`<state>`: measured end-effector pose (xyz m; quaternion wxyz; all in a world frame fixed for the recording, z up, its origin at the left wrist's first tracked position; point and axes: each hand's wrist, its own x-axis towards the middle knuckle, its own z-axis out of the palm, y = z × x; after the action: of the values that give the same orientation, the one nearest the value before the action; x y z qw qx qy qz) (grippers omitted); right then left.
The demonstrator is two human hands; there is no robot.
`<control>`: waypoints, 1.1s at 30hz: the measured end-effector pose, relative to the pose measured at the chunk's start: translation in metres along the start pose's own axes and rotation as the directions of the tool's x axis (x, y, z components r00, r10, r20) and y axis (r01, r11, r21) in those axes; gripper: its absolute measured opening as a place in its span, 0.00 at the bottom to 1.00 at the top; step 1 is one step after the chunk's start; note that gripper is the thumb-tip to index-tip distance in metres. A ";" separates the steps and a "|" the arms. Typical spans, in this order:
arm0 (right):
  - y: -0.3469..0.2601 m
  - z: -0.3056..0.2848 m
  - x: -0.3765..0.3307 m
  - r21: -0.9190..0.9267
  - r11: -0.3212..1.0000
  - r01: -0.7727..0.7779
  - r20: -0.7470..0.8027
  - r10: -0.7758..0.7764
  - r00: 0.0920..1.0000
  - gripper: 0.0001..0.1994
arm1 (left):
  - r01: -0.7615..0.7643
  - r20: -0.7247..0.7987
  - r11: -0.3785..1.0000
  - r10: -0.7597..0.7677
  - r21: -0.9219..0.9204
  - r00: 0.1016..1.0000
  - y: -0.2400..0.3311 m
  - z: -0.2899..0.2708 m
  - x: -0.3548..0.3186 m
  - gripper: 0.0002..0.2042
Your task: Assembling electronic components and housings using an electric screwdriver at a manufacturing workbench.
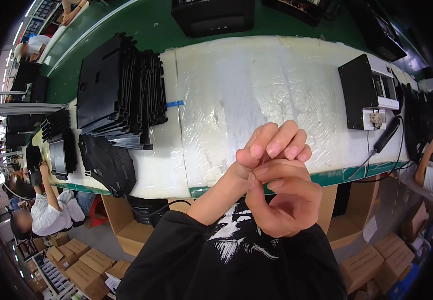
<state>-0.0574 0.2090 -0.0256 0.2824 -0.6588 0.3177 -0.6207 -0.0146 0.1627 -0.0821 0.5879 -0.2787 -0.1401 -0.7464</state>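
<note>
My left hand (269,142) is raised over the front edge of the worktable, its fingers loosely curled, a little apart, with nothing seen in them. Crossing in front of it, my right hand (289,205) is closed in a pinch. Its thumb and fingertips meet against the base of my left hand. Whatever is between them, if anything, is too small or hidden to make out. Part of my left palm is covered by the right fingers. Under both hands lies the white, plastic-covered table mat (226,115).
Black plastic frames (106,90) stand stacked at the left, beside a black mesh bag (109,162). To the right are a black-and-white device (369,90) and a corded black electric screwdriver (388,134). A black machine (213,17) stands at the back. Cardboard boxes (84,272) and a co-worker (51,212) are at the left.
</note>
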 end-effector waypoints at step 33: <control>0.002 -0.023 0.002 0.006 1.000 -0.012 -0.058 0.013 0.998 0.21 | 0.048 -0.296 0.989 -0.006 0.137 0.955 -0.009 0.029 -0.007 0.11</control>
<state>-0.0804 0.2067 -0.0238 0.2788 -0.6376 0.3282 -0.6388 -0.0149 0.1864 -0.0621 0.6103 -0.1196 -0.1075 -0.7757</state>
